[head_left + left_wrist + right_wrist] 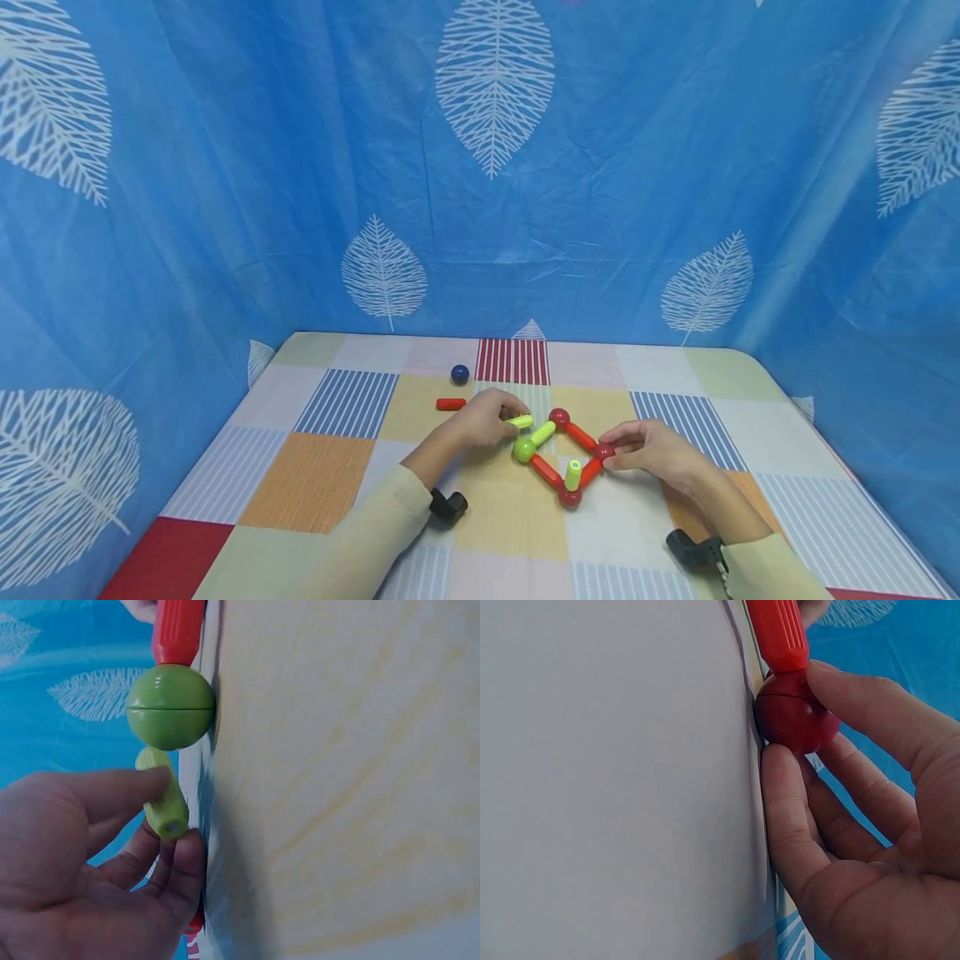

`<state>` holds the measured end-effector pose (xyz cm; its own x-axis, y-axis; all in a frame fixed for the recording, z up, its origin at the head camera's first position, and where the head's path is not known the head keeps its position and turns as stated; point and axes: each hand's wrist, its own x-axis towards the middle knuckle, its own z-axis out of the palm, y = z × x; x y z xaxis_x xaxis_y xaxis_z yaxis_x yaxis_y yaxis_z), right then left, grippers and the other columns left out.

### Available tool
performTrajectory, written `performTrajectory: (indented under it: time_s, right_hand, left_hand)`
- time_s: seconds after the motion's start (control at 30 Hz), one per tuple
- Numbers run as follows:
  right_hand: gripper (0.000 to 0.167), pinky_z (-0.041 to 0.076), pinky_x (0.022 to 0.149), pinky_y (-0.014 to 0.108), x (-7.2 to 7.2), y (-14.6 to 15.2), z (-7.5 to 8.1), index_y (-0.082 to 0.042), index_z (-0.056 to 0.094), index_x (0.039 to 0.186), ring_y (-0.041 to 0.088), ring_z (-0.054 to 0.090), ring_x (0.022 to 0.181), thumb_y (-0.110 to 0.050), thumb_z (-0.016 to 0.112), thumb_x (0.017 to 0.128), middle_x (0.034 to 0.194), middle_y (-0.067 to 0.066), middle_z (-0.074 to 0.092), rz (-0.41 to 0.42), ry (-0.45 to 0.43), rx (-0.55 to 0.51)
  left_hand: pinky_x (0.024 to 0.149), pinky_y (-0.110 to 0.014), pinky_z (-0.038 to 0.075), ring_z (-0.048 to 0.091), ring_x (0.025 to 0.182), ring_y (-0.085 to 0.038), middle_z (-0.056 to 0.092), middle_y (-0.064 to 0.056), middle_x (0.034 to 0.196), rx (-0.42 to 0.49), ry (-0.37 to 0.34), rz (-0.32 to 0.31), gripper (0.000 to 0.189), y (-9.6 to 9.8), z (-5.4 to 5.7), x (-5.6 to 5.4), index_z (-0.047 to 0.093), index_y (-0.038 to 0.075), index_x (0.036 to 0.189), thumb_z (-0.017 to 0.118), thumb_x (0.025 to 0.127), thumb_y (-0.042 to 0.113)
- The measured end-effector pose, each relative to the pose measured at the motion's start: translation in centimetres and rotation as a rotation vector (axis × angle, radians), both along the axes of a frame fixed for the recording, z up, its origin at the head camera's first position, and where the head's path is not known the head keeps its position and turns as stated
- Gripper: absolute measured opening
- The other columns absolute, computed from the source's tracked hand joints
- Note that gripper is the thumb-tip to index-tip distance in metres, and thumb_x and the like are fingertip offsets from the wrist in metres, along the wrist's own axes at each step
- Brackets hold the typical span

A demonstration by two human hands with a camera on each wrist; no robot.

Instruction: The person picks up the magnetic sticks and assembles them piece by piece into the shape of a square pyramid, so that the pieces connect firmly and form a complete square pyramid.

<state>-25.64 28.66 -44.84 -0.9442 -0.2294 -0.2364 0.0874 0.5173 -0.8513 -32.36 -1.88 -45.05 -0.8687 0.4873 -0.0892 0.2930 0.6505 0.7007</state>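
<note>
A four-sided frame of magnetic-looking sticks and balls lies on the table. Its corners are a green ball (524,450) and three red balls, with red sticks (546,472) and one yellow-green stick (543,432) as sides. Another yellow-green stick (573,475) stands upright on the near red ball (569,497). My left hand (487,418) pinches a loose yellow-green stick (166,799) between thumb and fingers, close to the green ball; whether they touch, I cannot tell. With thumb and fingers, my right hand (654,452) grips the right corner's red ball (795,716).
Beyond my left hand lie a loose red stick (451,404) and a dark blue ball (460,374). A patchwork cloth (315,483) covers the table. Blue curtains (600,167) with white leaf prints hang behind and at both sides.
</note>
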Motion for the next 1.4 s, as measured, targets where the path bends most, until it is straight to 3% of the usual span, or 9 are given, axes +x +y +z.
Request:
performTrajectory:
  time_s: [0.33, 0.6, 0.73, 0.9, 1.13, 1.4]
  right_hand:
    - [0.043, 0.056, 0.083, 0.027, -0.3, 0.1, -0.1, -0.004, 0.073, 0.118, 0.021, 0.065, 0.097, -0.019, 0.088, 0.080, 0.108, 0.007, 0.075, -0.004, -0.001, 0.013]
    - [0.043, 0.056, 0.084, 0.029, -0.2, 0.0, -0.2, -0.005, 0.074, 0.117, 0.021, 0.066, 0.097, -0.018, 0.089, 0.079, 0.108, 0.006, 0.075, -0.030, -0.013, 0.025]
    - [0.042, 0.056, 0.085, 0.029, -0.1, -0.1, -0.2, -0.006, 0.074, 0.117, 0.020, 0.066, 0.097, -0.018, 0.089, 0.079, 0.107, 0.005, 0.075, -0.038, -0.014, 0.030]
    - [0.043, 0.056, 0.085, 0.028, -0.1, -0.1, 0.0, -0.004, 0.074, 0.118, 0.020, 0.066, 0.098, -0.018, 0.088, 0.080, 0.108, 0.007, 0.075, -0.019, -0.009, 0.026]
    - [0.041, 0.056, 0.086, 0.030, -0.2, -0.1, 0.0, -0.006, 0.075, 0.117, 0.021, 0.065, 0.098, -0.019, 0.088, 0.080, 0.107, 0.005, 0.075, -0.032, -0.006, 0.032]
    - [0.041, 0.055, 0.084, 0.028, -0.2, 0.0, -0.1, -0.004, 0.074, 0.118, 0.021, 0.065, 0.097, -0.017, 0.087, 0.081, 0.108, 0.007, 0.074, -0.019, -0.005, 0.018]
  left_hand:
    - [0.075, -0.025, 0.052, 0.059, 0.088, -0.016, 0.064, -0.001, 0.097, 0.230, -0.045, -0.022, 0.028, -1.5, 0.5, 0.2, 0.071, 0.013, 0.111, 0.080, 0.086, 0.004]
    - [0.077, -0.027, 0.052, 0.060, 0.090, -0.016, 0.068, -0.001, 0.097, 0.325, -0.038, -0.001, 0.028, -2.1, 0.6, 0.7, 0.072, 0.013, 0.112, 0.080, 0.086, 0.006]
    - [0.085, -0.030, 0.056, 0.064, 0.096, -0.014, 0.070, 0.001, 0.101, 0.368, -0.048, 0.020, 0.028, -2.3, 0.9, 1.1, 0.071, 0.016, 0.111, 0.081, 0.086, 0.009]
    - [0.090, -0.032, 0.059, 0.069, 0.097, -0.014, 0.072, -0.001, 0.102, 0.431, -0.046, -0.014, 0.027, -2.4, 1.2, 1.6, 0.070, 0.015, 0.107, 0.083, 0.084, 0.008]
    - [0.088, -0.027, 0.059, 0.069, 0.096, -0.015, 0.072, 0.000, 0.099, 0.432, -0.048, -0.078, 0.025, -1.9, 1.3, 2.0, 0.071, 0.016, 0.104, 0.084, 0.084, 0.007]
    - [0.089, -0.028, 0.059, 0.068, 0.095, -0.010, 0.071, 0.004, 0.098, 0.389, -0.044, -0.091, 0.024, -1.3, 0.8, 2.1, 0.071, 0.020, 0.101, 0.083, 0.085, 0.008]
